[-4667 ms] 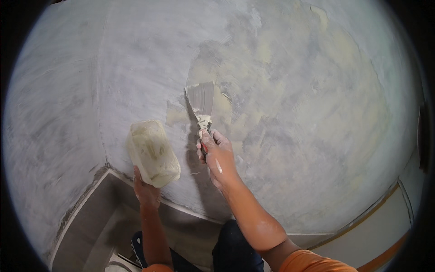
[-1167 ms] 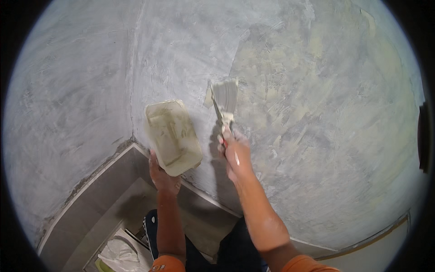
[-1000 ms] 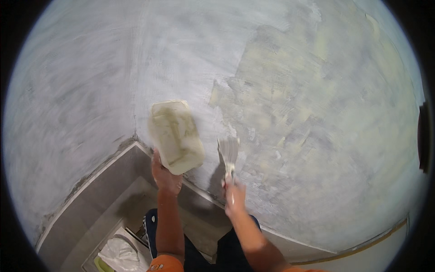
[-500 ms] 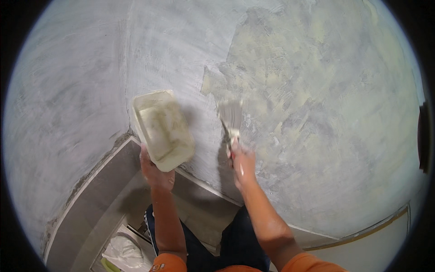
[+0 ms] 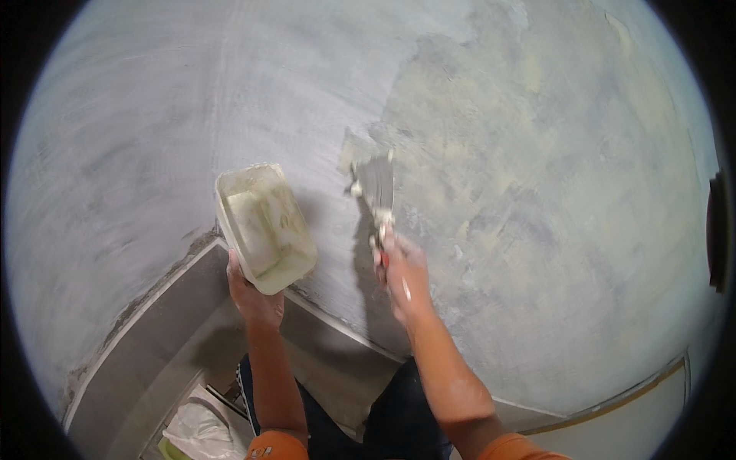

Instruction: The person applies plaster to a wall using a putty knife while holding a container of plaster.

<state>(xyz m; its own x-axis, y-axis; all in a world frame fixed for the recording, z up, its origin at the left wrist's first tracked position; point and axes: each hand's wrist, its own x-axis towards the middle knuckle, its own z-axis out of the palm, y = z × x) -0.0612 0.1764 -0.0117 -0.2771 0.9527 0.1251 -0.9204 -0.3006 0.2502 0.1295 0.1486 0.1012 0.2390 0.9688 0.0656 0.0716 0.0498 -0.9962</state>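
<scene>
My left hand [image 5: 255, 295] grips the lower end of a cream plastic tub [image 5: 287, 264], tilted so its inside faces me. Smears of pale filler coat its walls and floor. In my right hand [image 5: 402, 272] is a wide putty knife [image 5: 376, 184], its blade pointing up and away and a bit of red showing at the handle. Pale filler clings to the blade's corners and to its neck. The blade is in front of the wall [image 5: 491, 192], to the right of the tub; whether it touches the wall I cannot tell. Pale yellowish filler covers the wall's right part unevenly.
A wall corner runs down left of the tub to a grey tiled ledge [image 5: 165, 307] with a pale edge. Below left lies a white plastic bag [image 5: 199, 431] beside something green. At the far right is a dark object [image 5: 717, 230]; a white panel [image 5: 629, 422] sits lower right.
The putty knife has moved left, closer to the tub, and its blade has turned, now showing filler at its corners. The tub has shifted slightly left and down.
</scene>
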